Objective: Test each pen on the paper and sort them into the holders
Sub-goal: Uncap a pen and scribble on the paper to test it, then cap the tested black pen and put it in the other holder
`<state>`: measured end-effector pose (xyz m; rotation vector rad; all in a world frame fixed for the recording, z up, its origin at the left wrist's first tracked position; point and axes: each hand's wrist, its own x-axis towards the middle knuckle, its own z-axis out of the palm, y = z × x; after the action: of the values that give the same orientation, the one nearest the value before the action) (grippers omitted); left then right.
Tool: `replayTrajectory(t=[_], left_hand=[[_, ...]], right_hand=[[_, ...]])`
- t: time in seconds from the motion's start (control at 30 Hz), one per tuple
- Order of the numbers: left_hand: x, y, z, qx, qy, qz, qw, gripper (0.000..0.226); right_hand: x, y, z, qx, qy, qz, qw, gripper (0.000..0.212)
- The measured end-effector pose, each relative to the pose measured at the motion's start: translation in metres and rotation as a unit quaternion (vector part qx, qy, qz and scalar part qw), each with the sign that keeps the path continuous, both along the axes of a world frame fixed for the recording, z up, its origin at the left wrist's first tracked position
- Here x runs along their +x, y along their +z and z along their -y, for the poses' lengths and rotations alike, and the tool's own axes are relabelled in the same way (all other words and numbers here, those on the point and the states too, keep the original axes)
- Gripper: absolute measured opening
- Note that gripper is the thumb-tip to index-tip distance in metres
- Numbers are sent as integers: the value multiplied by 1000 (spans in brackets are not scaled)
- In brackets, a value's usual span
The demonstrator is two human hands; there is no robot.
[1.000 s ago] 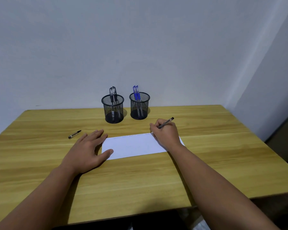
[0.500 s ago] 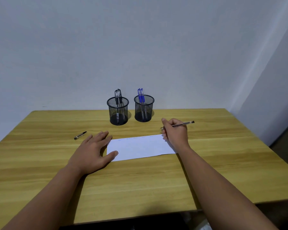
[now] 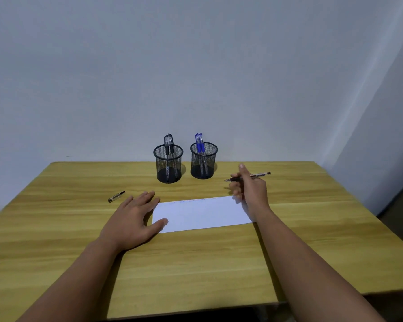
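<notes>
Lifted off the paper [image 3: 203,213], right hand [image 3: 251,189] pinches pen [image 3: 257,175] above wooden table [image 3: 196,263].

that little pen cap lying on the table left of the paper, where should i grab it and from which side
Pinch the pen cap across its middle, coming straight down from above. It lies flat on the table, angled with its dark end away from you, so thumb and fingertip fit best on its two long sides. The left hand, flat on the edge of the paper, looks nearest; the right hand holds a pen.
</notes>
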<state>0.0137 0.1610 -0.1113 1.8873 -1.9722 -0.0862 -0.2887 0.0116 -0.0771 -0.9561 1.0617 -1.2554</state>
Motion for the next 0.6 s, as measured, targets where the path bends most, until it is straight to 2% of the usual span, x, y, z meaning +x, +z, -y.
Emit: replayTrajectory(t=[0.1,0.17,0.27,0.33,0.4,0.5,0.6], left_hand=[[-1,2,-2,1,0,1,1000,86],[-1,2,-1,3,0,2,1000,86],[-1,2,-1,-5,0,-22,1000,83],[-2,6,-2,-52,27,-91,994,74],[4,14,-3,-124,77,-131,981,63],[26,21,2,-170,139,-57,974,54],[49,27,3,-69,238,15,969,49]], right_hand=[[-4,10,1,37,4,54,998,55],[-9,19,3,29,-20,84,996,44],[-18,33,7,-3,-41,61,997,22],[-25,43,6,-5,-22,49,999,20],[-30,52,5,9,4,54,998,27],[-33,59,6,23,31,58,998,29],[-34,58,7,13,56,14,998,20]])
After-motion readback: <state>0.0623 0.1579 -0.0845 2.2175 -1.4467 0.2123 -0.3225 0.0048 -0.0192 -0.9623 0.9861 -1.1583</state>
